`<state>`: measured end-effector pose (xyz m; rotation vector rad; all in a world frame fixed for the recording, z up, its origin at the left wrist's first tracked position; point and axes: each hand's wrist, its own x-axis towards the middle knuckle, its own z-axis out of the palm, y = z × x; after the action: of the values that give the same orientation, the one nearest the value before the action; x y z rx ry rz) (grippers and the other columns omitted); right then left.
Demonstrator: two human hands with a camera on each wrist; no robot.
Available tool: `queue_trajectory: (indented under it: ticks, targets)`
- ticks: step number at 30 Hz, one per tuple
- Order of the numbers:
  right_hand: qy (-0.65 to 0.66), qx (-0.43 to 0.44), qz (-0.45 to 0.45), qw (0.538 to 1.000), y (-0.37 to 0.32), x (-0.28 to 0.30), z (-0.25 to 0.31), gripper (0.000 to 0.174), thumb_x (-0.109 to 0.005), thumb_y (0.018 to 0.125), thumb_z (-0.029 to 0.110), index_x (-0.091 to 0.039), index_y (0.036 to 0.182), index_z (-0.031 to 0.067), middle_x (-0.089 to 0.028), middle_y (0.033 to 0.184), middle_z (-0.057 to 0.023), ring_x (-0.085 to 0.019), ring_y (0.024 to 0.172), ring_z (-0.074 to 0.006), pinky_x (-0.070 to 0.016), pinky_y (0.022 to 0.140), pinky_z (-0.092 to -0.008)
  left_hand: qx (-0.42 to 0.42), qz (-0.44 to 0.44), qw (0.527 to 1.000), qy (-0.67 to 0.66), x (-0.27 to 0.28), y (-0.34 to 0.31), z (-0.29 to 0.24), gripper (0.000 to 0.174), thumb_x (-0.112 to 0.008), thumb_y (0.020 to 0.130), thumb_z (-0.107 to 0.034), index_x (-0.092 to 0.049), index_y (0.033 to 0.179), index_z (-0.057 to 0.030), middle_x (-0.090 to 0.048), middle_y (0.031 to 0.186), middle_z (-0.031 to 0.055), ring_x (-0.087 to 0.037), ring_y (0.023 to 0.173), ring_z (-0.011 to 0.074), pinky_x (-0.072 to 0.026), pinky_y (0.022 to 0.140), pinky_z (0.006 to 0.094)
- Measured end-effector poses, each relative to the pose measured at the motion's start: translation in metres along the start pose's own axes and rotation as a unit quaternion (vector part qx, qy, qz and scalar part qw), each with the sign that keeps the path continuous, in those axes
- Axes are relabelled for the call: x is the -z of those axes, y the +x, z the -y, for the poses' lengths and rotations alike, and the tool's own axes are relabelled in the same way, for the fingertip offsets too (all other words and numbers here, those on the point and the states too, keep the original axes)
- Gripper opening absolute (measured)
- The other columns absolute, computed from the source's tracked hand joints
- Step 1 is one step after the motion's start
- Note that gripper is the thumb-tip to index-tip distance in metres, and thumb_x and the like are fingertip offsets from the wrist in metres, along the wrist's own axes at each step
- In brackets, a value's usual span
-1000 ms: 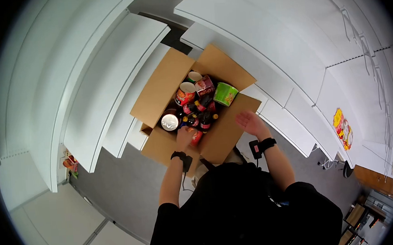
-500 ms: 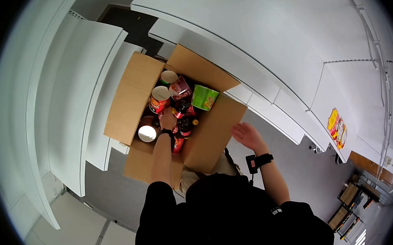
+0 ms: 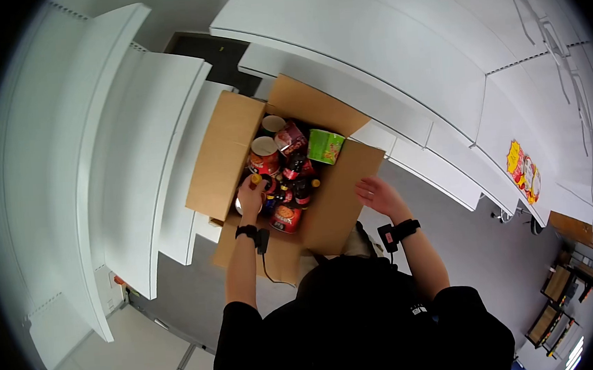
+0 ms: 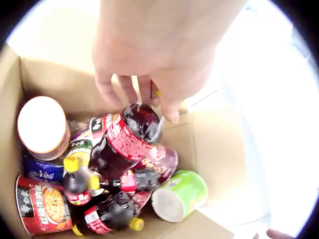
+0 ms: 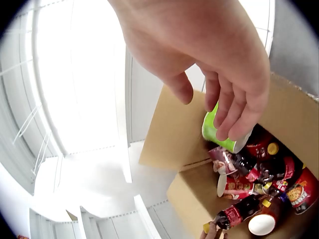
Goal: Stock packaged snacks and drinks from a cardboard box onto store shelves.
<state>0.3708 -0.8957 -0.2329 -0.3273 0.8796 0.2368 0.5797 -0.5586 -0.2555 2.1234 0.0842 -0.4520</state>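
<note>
My left hand is over the near-left side of the cardboard box, pinching a dark cola bottle by its yellow-capped neck. In the left wrist view the bottle with its red label hangs tilted below the fingers, above the other goods. The right wrist view shows the same bottle slanting away from the pinching fingers. My right hand hovers beside the box's right flap, fingers relaxed, holding nothing. Among the goods are a red noodle cup, a green cup and several small cola bottles.
White shelves rise on the left, with more shelving across the back and right. Grey floor shows beside the box. A yellow and red poster is on the right. The box flaps stand spread outward.
My left hand reached deeper into the box, then came back toward its near-left side with a cola bottle. The right hand stays beside the box. The head view has shifted.
</note>
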Motion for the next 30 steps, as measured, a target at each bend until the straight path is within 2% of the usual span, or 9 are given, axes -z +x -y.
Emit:
queue_trajectory:
  ticks: [3, 6, 12, 18, 21, 24, 27, 28, 30]
  targets:
    - [-0.063, -0.015, 0.021, 0.998, -0.006, -0.050, -0.010, 0.040, -0.055, 0.091, 0.026, -0.048, 0.121, 0.0009, -0.052, 0.124, -0.0154, -0.053, 0.112, -0.0313, -0.0448, 0.094, -0.0420, -0.046, 0.016, 0.998, -0.048, 0.025, -0.029, -0.013, 0.041, -0.075, 0.075, -0.018, -0.061, 0.109, -0.0004, -0.065, 0.086, 0.0055, -0.061, 0.078, 0.0114, -0.0489, 0.069, 0.0265]
    - [-0.152, 0.005, 0.087, 0.985, -0.016, -0.093, -0.027, 0.041, -0.055, 0.091, 0.027, -0.049, 0.123, 0.0016, -0.053, 0.123, -0.0146, -0.054, 0.110, -0.0285, -0.0452, 0.094, -0.0409, -0.029, 0.077, 0.974, -0.212, 0.051, -0.069, -0.054, 0.036, -0.068, 0.083, -0.009, -0.057, 0.116, 0.0010, -0.063, 0.101, 0.0044, -0.059, 0.091, 0.0118, -0.0467, 0.080, 0.0245]
    - [-0.478, 0.077, 0.176, 0.857, -0.090, -0.191, -0.065, 0.055, -0.065, 0.085, 0.028, -0.046, 0.129, 0.0029, -0.054, 0.123, -0.0081, -0.049, 0.112, -0.0179, -0.0411, 0.093, -0.0346, -0.109, 0.132, 0.934, -0.314, 0.096, -0.135, -0.114, 0.031, -0.064, 0.086, -0.007, -0.056, 0.115, -0.0001, -0.061, 0.101, 0.0020, -0.057, 0.092, 0.0088, -0.0454, 0.081, 0.0228]
    - [-0.554, 0.141, 0.323, 0.754, -0.119, -0.212, -0.104, 0.065, -0.071, 0.080, 0.020, -0.040, 0.134, 0.0017, -0.052, 0.125, -0.0082, -0.048, 0.114, -0.0156, -0.0390, 0.094, -0.0308, -0.180, 0.189, 0.911, -0.319, 0.141, -0.191, -0.151, 0.027, -0.058, 0.087, -0.008, -0.056, 0.114, -0.0013, -0.061, 0.104, 0.0016, -0.056, 0.093, 0.0090, -0.0434, 0.084, 0.0237]
    - [-0.582, 0.138, 0.370, 0.711, -0.140, -0.226, -0.119, 0.063, -0.074, 0.078, 0.022, -0.043, 0.129, 0.0013, -0.058, 0.110, -0.0059, -0.055, 0.097, -0.0115, -0.0458, 0.078, -0.0244, -0.175, 0.210, 0.904, -0.328, 0.152, -0.212, -0.149, 0.033, -0.055, 0.087, -0.012, -0.054, 0.118, -0.0008, -0.061, 0.110, 0.0058, -0.056, 0.099, 0.0130, -0.0432, 0.087, 0.0254]
    - [-0.559, 0.141, 0.374, 0.727, -0.142, -0.222, -0.140, 0.051, -0.068, 0.080, 0.020, -0.047, 0.122, 0.0011, -0.058, 0.106, -0.0051, -0.057, 0.094, -0.0121, -0.0471, 0.077, -0.0255, -0.139, 0.204, 0.900, -0.358, 0.161, -0.227, -0.142, 0.039, -0.053, 0.087, -0.015, -0.051, 0.123, -0.0003, -0.059, 0.116, 0.0090, -0.056, 0.102, 0.0155, -0.0444, 0.088, 0.0277]
    - [-0.337, -0.020, 0.411, 0.847, -0.152, -0.229, -0.153, 0.041, -0.058, 0.083, 0.022, -0.049, 0.118, 0.0010, -0.059, 0.105, -0.0072, -0.060, 0.090, -0.0151, -0.0489, 0.076, -0.0282, -0.131, 0.212, 0.865, -0.435, 0.165, -0.238, -0.133, 0.047, -0.050, 0.087, -0.019, -0.046, 0.129, 0.0005, -0.054, 0.123, 0.0111, -0.054, 0.109, 0.0184, -0.0437, 0.092, 0.0317]
    - [-0.324, -0.038, 0.453, 0.830, -0.159, -0.237, -0.154, 0.044, -0.049, 0.084, 0.030, -0.050, 0.116, -0.0002, -0.060, 0.102, -0.0126, -0.062, 0.085, -0.0209, -0.0502, 0.075, -0.0319, -0.135, 0.247, 0.842, -0.460, 0.168, -0.241, -0.133, 0.048, -0.050, 0.086, -0.019, -0.045, 0.130, 0.0001, -0.053, 0.124, 0.0102, -0.052, 0.112, 0.0182, -0.0417, 0.094, 0.0322]
    - [-0.271, -0.093, 0.514, 0.808, -0.159, -0.244, -0.156, 0.049, -0.047, 0.084, 0.037, -0.050, 0.115, -0.0014, -0.061, 0.099, -0.0164, -0.062, 0.084, -0.0240, -0.0506, 0.075, -0.0332, -0.114, 0.276, 0.819, -0.490, 0.168, -0.249, -0.135, 0.052, -0.049, 0.084, -0.021, -0.042, 0.132, 0.0007, -0.052, 0.125, 0.0095, -0.049, 0.116, 0.0186, -0.0379, 0.099, 0.0345]
